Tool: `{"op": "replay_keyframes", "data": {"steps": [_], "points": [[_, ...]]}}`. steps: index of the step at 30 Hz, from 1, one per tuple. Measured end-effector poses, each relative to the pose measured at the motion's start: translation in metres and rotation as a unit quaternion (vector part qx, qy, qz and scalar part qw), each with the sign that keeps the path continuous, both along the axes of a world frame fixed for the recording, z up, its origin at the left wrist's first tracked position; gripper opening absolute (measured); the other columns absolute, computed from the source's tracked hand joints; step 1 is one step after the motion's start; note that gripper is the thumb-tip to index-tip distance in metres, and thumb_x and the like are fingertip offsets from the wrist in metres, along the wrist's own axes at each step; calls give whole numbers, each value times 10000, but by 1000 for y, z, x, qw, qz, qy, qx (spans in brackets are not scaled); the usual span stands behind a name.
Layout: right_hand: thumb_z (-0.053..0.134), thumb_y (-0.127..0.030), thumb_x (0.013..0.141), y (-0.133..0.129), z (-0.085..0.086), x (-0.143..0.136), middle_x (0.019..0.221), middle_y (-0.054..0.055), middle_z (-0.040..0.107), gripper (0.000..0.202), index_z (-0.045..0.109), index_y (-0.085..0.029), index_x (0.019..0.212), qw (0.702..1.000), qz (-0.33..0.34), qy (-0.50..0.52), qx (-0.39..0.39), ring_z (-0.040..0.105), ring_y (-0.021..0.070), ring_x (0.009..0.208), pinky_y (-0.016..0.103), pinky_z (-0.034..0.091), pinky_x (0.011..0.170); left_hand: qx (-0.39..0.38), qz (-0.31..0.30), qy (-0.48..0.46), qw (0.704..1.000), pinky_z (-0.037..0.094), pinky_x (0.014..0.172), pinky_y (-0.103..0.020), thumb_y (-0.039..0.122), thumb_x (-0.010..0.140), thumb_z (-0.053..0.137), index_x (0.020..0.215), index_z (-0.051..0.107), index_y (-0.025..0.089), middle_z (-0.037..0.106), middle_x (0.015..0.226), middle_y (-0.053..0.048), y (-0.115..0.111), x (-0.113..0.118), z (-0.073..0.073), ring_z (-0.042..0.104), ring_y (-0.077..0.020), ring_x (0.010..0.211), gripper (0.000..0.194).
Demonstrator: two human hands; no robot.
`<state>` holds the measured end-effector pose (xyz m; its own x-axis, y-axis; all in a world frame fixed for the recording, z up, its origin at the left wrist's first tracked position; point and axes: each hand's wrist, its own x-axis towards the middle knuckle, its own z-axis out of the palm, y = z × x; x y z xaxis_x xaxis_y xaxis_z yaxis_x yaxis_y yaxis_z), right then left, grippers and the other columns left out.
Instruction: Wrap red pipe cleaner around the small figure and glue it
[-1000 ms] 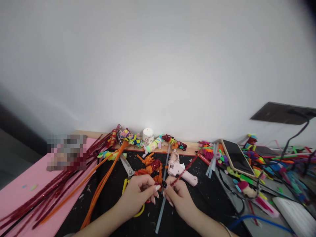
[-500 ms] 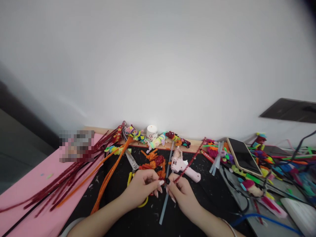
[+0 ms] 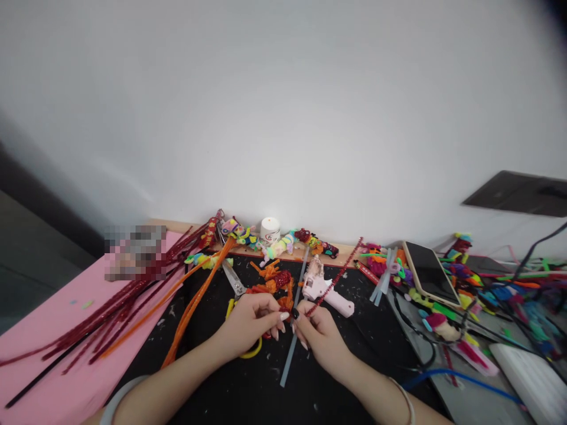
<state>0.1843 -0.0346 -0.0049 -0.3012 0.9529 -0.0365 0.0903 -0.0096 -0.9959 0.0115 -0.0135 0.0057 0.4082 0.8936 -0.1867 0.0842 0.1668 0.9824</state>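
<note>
A red tinsel pipe cleaner [image 3: 340,273] runs up and to the right from between my fingers. My left hand [image 3: 252,324] pinches its near end between thumb and fingertips. Close beside it, my right hand [image 3: 319,336] is closed on the same pipe cleaner, the fingertips of both hands almost meeting. The bit between the fingertips is mostly hidden. A clear glue stick [image 3: 289,357] lies on the black mat below the hands. Just beyond are a pink glue gun [image 3: 325,290] and a red and orange pipe-cleaner piece [image 3: 282,278]. Scissors [image 3: 235,282] lie partly under my left hand.
Red pipe cleaners [image 3: 119,307] and orange ones [image 3: 195,307] spread over the left side and a pink sheet [image 3: 39,366]. A white cup-shaped container [image 3: 270,229] and small pipe-cleaner figures line the wall. To the right are a phone [image 3: 432,273], glue sticks [image 3: 384,277] and a white keyboard-like object [image 3: 529,378].
The whole view has shifted slightly, so things sit a little higher and further left. Both hands keep pinching the red pipe cleaner, with their fingertips working close together.
</note>
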Motion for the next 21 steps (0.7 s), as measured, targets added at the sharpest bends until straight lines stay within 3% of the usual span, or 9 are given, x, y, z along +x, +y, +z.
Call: {"op": "replay_keyframes", "data": {"steps": [21], "points": [[438, -297, 895, 0, -4, 2, 445, -86, 400, 277, 452, -195, 638, 1000, 10, -2, 7, 323, 72, 395, 200, 243, 419, 1, -8, 6, 1000, 432, 484, -207, 329, 746, 636, 614, 585, 138, 608, 510, 13, -1, 1, 5, 544, -96, 451, 238]]}}
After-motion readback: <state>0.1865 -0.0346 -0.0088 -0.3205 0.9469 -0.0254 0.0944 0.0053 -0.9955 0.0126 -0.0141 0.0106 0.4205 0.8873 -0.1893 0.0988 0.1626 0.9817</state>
